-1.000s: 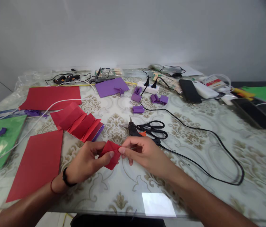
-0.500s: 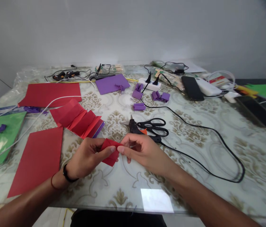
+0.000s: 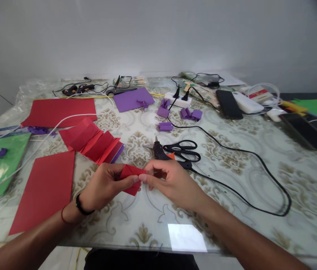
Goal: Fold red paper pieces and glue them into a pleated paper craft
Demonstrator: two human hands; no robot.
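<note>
Between both hands, above the table's near middle, is a small piece of folded red paper [image 3: 131,171]. My left hand [image 3: 106,185] pinches it from the left, thumb on top and fingers behind. My right hand [image 3: 169,182] grips its right edge between thumb and index finger. The paper's far side is hidden by my fingers. Several folded red papers [image 3: 96,142] lie just beyond my left hand, with a purple edge showing under them. Just past my right hand lie a black glue gun [image 3: 159,150] and black-handled scissors [image 3: 183,150].
Red sheets [image 3: 45,191] lie at left beside a green pack [image 3: 3,168]. Purple folded pieces [image 3: 166,126] and a purple sheet [image 3: 132,99] sit further back near a white power strip [image 3: 178,100]. A black cord [image 3: 231,150] loops across the right. Phones [image 3: 228,104] lie at far right.
The red paper has tilted slightly, its lower flap showing less. My right fingers have curled in a little at its right edge. The things on the table stay where they were.
</note>
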